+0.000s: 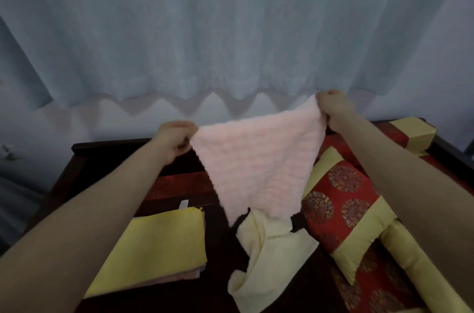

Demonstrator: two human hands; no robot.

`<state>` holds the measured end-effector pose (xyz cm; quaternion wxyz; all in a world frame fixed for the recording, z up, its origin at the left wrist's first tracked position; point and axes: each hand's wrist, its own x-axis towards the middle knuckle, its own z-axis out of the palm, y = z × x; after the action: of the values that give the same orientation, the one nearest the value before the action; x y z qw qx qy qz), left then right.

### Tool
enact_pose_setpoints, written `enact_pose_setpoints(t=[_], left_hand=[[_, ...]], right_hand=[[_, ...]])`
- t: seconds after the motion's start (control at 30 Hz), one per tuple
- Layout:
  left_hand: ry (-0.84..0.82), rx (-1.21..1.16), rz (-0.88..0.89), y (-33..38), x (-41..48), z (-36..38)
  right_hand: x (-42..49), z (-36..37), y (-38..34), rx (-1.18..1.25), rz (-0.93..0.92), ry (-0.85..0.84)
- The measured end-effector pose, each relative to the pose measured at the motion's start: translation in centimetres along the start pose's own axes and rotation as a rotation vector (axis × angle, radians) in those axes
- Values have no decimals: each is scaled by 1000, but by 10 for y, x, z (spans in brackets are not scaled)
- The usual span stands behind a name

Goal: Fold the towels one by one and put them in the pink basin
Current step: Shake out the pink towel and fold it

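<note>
Here, head view: the single camera looks forward and down over both bare forearms.
Left hand (177, 139): fingers curled, pinching the near upper corner of the cloth.
Right hand (333, 110): clenched on the opposite upper corner, higher and farther off; the two hands are well apart.
Pink towel (256, 158): held in the air, stretched between the hands and hanging to a point. Its tip overlaps the cream towel (269, 256) in view, but contact cannot be told.
Step in hand: judged to be spreading the towel out before the first fold.
Risk — skewed fold: the corners are held at unequal heights, so bringing them together as they are would likely misalign the edges.
Risk — snagging: the hanging tip may drag over the loose cream towel as it is lowered, and could bunch it up or pull it along.
Risk — slipped corner: each hand holds only a corner, so a loosened pinch would drop that side.
Container, pink basin: not in view, so its place and contents cannot be stated.
Folded stack: a yellow towel (159, 243) lies on top of pinkish and lilac layers, at lower left on the dark wooden frame (107, 144); no container is visible around it.
Surroundings: a red-and-yellow cushion (343, 205) to the right and a pale curtain (230, 30) behind.
</note>
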<state>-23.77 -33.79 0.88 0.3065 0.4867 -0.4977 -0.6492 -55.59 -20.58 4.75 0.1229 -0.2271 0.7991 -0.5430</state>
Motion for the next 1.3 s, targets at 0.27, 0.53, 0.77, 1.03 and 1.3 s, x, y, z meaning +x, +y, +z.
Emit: enact_pose_setpoints(t=[0.27,0.53,0.77,1.03,1.3], left_hand=[[-213,-28,341,32,-17,-3],[-532,218,41,-50,-51,-26],[-515,750,-236,-209,-48,-25],[-793,1339,-186,-255,-7,19],[-527,1205,266,-274,97,80]], right_hand=[[-6,-58,-23,243,-60,-49],[-127,-105,95,-63,-71,-403],[-233,-76,271,-418,130,-538],[-190,-40,331,-750,108,-675],[-69,43,360,-624,-6,-484]])
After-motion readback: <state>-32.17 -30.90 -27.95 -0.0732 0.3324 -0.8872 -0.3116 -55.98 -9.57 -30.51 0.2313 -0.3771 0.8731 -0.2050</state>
